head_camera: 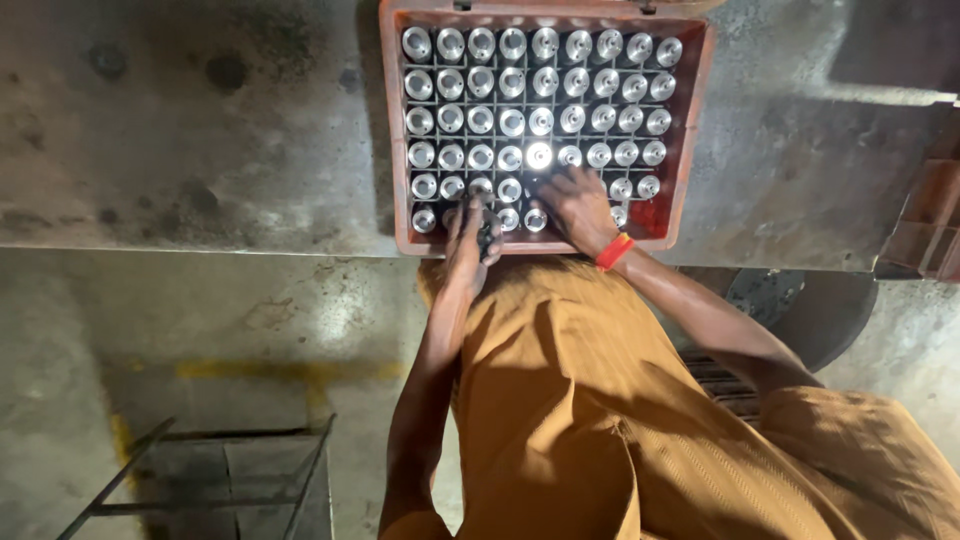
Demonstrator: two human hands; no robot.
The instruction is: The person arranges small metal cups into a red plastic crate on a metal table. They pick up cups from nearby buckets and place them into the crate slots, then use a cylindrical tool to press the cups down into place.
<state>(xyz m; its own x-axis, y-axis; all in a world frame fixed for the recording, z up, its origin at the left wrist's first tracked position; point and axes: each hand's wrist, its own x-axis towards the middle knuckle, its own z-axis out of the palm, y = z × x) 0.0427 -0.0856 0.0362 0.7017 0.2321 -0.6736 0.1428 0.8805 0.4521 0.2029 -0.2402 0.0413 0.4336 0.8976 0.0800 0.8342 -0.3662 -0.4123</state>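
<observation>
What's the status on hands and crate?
Left hand gripping a small dark part at the crate's near edge. Right hand resting on the metal cylinders. Red crate nearly full, on the worktable. Nothing blocking.

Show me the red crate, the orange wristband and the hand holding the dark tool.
red crate point(692, 130), head view, on its right wall.
orange wristband point(614, 251), head view, on the band's middle.
left hand point(466, 245), head view, on the back of the hand.

Red plastic crate point(392, 130) sitting on grey slab, divided into grid cells. Shiny metal cylinders point(512, 88) standing upright in rows, filling nearly every cell, ends catching light.
</observation>
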